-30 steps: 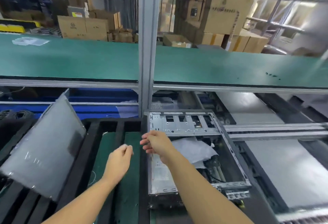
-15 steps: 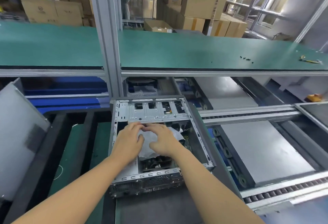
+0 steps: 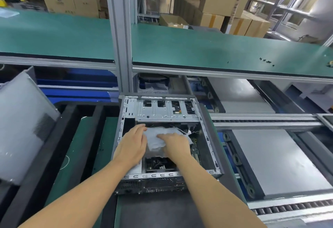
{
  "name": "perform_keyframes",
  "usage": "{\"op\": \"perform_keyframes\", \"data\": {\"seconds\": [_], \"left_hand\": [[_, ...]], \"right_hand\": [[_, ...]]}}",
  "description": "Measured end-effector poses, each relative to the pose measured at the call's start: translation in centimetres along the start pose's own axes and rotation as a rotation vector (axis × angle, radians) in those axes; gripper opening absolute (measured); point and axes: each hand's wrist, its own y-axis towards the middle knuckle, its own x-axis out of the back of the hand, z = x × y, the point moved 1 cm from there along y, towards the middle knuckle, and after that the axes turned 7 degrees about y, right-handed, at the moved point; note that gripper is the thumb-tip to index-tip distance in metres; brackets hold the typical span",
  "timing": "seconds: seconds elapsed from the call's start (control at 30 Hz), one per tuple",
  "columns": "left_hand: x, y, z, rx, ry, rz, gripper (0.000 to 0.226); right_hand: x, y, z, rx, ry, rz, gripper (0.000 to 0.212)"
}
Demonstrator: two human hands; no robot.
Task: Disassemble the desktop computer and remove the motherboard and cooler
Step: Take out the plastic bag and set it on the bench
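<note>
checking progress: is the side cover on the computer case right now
No, the computer case lies open on top, with the left hand and right hand inside it on a white bag.

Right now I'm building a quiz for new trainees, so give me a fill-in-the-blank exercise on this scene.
1. The left hand and right hand touch a crumpled ____ bag inside the computer case.
2. The grey panel leans to the ____ of the case.
3. Small black screws lie on the ____ shelf.
Missing words: white; left; green.
</note>
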Motion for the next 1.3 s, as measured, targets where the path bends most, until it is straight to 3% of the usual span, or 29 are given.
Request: {"op": "perform_keyframes", "data": {"seconds": [0.1, 0.17, 0.27, 0.33, 0.4, 0.47, 0.57, 0.67, 0.77, 0.83, 0.93, 1.0, 1.07, 1.17, 1.3], "left_hand": [[0.1, 0.2, 0.1, 0.011, -0.128, -0.015, 0.040], [0.5, 0.2, 0.3, 0.078, -0.311, -0.044, 0.045], [1.2, 0.8, 0.3, 0.231, -0.518, 0.012, 0.049], [2.0, 1.7, -0.1, 0.267, -0.614, 0.141, 0.047], [3.1, 2.3, -0.9, 0.281, -0.779, 0.266, 0.046], [4.3, 2.4, -2.1, 0.195, -0.884, 0.344, 0.050], [5.3, 2.3, -3.4, 0.080, -1.042, 0.337, 0.063], [5.3, 1.8, -3.3, 0.125, -1.228, 0.332, 0.075], [5.5, 0.9, -2.3, 0.145, -1.193, 0.238, 0.093], [6.3, 0.3, -0.6, 0.142, -1.226, 0.120, 0.086], [8.2, -1.1, 3.3, 0.313, -1.657, 0.076, 0.076], [9.7, -2.4, 5.6, 0.413, -1.829, 0.103, 0.054], [10.9, -3.4, 6.9, 0.411, -1.746, 0.160, 0.048], [12.1, -4.7, 8.8, 0.364, -1.439, 0.169, 0.050], [14.4, -8.8, 13.6, 0.453, -1.225, 0.041, 0.068]], "right_hand": [[2.3, 0.4, -0.9, -0.121, 0.322, -0.135, 0.037], [3.8, 0.6, -1.8, -0.222, 0.709, -0.218, 0.016], [5.6, 0.6, -3.2, -0.510, 1.409, -0.307, 0.029], [6.9, 0.3, -3.6, -0.515, 1.776, -0.368, 0.041], [8.2, 0.0, -3.4, -0.425, 1.961, -0.376, 0.045], [8.9, -0.4, -2.3, -0.372, 1.886, -0.352, 0.036], [9.4, -0.5, 0.3, -0.311, 1.447, -0.288, 0.006], [8.6, -0.3, 3.0, -0.182, 1.186, -0.172, 0.028], [7.3, -0.2, 5.1, -0.104, 1.211, -0.045, 0.039], [7.3, 0.3, 6.3, -0.040, 1.224, -0.112, 0.042], [7.1, 1.3, 8.1, -0.045, 1.282, -0.127, 0.036], [6.8, 1.4, 9.8, 0.021, 1.126, -0.117, 0.033], [7.0, 1.2, 12.4, 0.107, 1.042, -0.102, 0.033], [7.3, 0.7, 16.9, 0.140, 1.100, -0.011, 0.041], [6.6, -0.4, 22.3, 0.048, 1.493, 0.294, 0.026]]}}
